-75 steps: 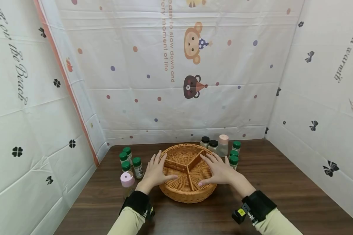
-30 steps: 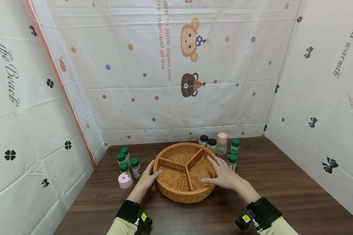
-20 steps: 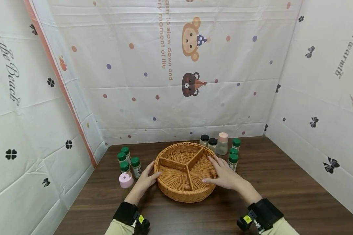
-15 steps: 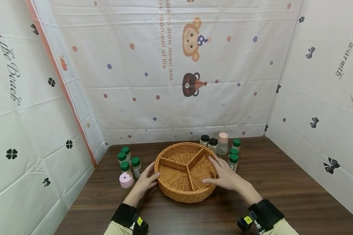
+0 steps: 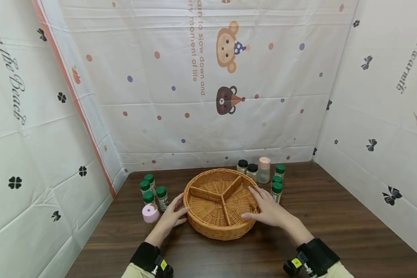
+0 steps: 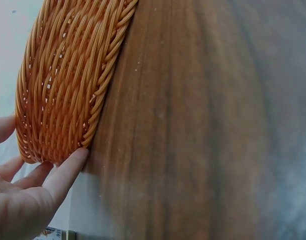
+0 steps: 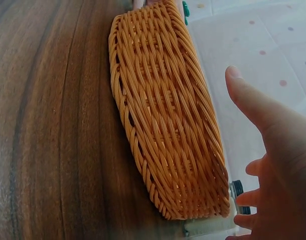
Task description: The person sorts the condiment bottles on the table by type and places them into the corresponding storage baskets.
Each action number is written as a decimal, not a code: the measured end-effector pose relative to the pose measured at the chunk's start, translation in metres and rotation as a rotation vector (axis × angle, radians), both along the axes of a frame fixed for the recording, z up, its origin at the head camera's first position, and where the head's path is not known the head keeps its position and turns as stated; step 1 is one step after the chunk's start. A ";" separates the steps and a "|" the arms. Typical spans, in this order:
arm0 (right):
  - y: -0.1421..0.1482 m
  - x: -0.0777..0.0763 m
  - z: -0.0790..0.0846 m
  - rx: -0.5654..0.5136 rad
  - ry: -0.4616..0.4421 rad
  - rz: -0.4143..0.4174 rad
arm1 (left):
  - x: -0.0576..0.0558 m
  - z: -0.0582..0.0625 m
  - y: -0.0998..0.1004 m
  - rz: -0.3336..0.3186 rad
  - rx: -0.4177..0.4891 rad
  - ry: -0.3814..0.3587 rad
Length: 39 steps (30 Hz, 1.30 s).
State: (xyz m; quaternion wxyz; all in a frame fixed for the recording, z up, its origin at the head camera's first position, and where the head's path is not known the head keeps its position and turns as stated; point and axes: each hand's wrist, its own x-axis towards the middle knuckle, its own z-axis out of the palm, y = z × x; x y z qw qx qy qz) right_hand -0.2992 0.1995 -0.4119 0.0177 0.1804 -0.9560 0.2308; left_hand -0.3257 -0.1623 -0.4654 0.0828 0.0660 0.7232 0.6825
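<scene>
A round wicker basket (image 5: 221, 233) with three inner compartments sits on the table. My left hand (image 5: 172, 217) touches its left side, fingers against the woven outer wall and thumb by the rim; in the left wrist view the fingertips (image 6: 73, 160) meet the wicker. On the other side, my right hand (image 5: 272, 210) spreads its fingers and thumb at the right edge. In the right wrist view, that thumb (image 7: 245, 95) stands apart from the basket wall (image 7: 168, 120). The lower part of the left hand's contact is partly hidden.
Several green-capped spice bottles (image 5: 162, 199) and a pink-lidded one (image 5: 150, 213) stand left of the basket. Behind it at right are black-lidded jars (image 5: 242, 165), a peach-lidded bottle (image 5: 263, 172) and green-capped bottles (image 5: 277, 189). Printed cloth (image 5: 180, 127) hangs behind the brown table (image 5: 208, 258).
Both hands were above the basket 2.5 seconds ago. My left hand has moved outward and down to its left side; the right has shifted slightly right. The basket has barely moved.
</scene>
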 end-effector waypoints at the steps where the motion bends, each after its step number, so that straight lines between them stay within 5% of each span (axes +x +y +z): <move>1: 0.001 0.001 0.000 0.000 0.004 0.000 | -0.001 0.000 0.001 0.004 0.002 -0.003; 26: 0.013 0.007 -0.006 -0.014 0.023 0.005 | -0.002 0.004 0.005 0.036 0.013 -0.058; 39: 0.018 0.008 -0.001 -0.013 0.144 -0.011 | -0.002 0.005 0.004 0.048 0.005 -0.053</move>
